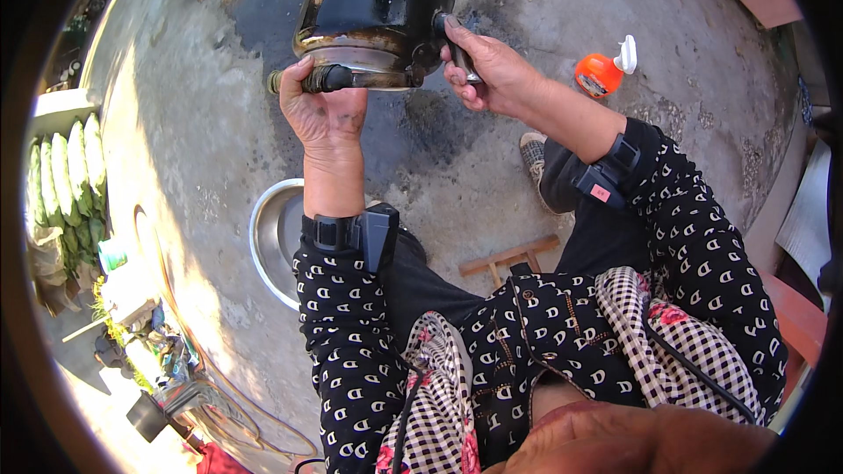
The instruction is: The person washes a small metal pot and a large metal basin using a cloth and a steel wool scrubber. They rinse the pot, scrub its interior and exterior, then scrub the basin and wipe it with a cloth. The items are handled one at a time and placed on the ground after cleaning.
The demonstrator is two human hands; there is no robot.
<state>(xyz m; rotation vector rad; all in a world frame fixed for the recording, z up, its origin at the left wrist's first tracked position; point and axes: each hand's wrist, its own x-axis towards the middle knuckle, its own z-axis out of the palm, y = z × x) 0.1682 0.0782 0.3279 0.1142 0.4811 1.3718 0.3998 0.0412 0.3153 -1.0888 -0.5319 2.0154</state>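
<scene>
A blackened metal pot with brown staining round its lower part is held up over the concrete floor. My left hand supports it from below on the left, the thumb over a dark ribbed grip joined to a curved bar along the pot's lower edge. With its fingers wrapped round a dark projecting handle-like part, my right hand holds the pot's right side. The pot's inside is hidden. Below my left hand, partly behind that forearm, a metal basin rests on the floor.
An orange spray bottle with a white trigger head is on the floor at right. Between my legs lies a wooden frame piece. On the left are long green bundles, a hose and clutter. Dark wet patches mark the concrete.
</scene>
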